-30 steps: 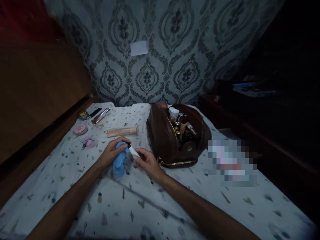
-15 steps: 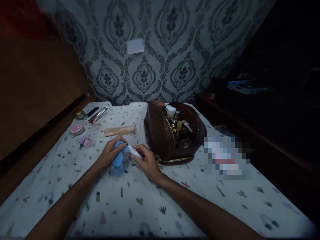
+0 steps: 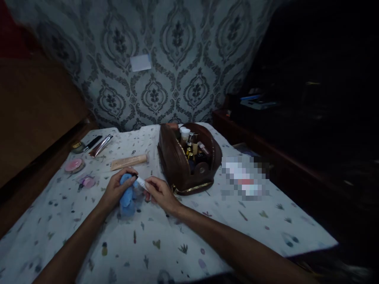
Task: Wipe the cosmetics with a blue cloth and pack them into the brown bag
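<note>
My left hand (image 3: 115, 188) is closed around a crumpled light-blue cloth (image 3: 127, 202), its thumb and fingers at the dark end of a small white tube (image 3: 141, 183). Thumb and fingers of my right hand (image 3: 163, 194) pinch the white body of that same tube from the other side. Both hands are just above the patterned sheet, in front of an open brown cosmetic bag (image 3: 185, 187). Inside the bag stand several bottles and jars, among them a white-capped one (image 3: 185, 133). Beyond my left hand lies a beige tube (image 3: 129, 161).
To the left lie a pink round compact (image 3: 74, 165), a small purple-pink item (image 3: 88, 182), a shiny brown tube (image 3: 100, 145), a black slim item (image 3: 92, 143) and a gold-lidded jar (image 3: 77, 147). A blurred-out object (image 3: 245, 177) lies right of the bag. Patterned wallpaper rises behind.
The view has swung to the right, so everything sits further left in the picture. Both hands keep their hold on the white tube, and more of its dark end shows.
</note>
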